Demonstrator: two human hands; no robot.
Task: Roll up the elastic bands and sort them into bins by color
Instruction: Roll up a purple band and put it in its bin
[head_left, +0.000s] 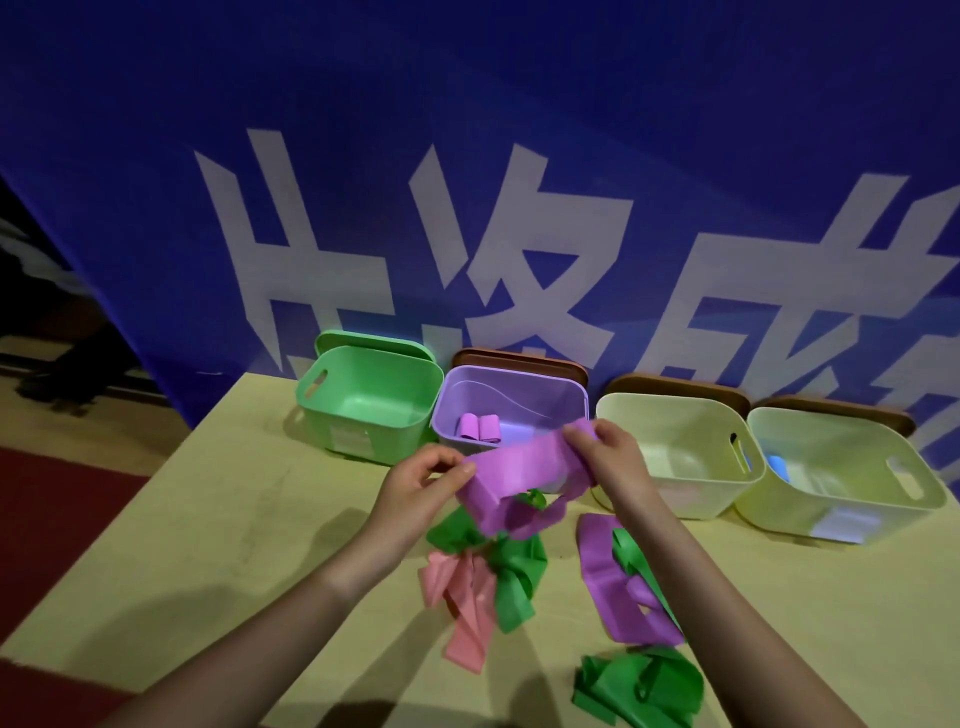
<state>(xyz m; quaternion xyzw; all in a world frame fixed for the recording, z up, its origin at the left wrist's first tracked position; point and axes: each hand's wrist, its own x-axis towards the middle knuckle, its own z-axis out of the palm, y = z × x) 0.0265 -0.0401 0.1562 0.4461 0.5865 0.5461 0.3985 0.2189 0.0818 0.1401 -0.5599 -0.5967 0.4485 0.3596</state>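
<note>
A purple elastic band (519, 467) is stretched in the air between both hands, its slack looping down below. My left hand (421, 483) pinches its left end; my right hand (613, 452) grips its right end, just in front of the purple bin (566, 397). Two purple rolls (479, 428) lie in that bin. On the table lie a pink band (457, 597), green bands (514, 577), another purple band (618, 597) and a crumpled green band (639, 686).
A green bin (363, 405) stands left of the purple one. Two pale yellow bins (675, 452) (841, 478) stand to the right; the far one holds something blue (777, 466). Lids lean behind the bins against a blue banner (467, 182). The table's left edge (119, 519) borders red floor.
</note>
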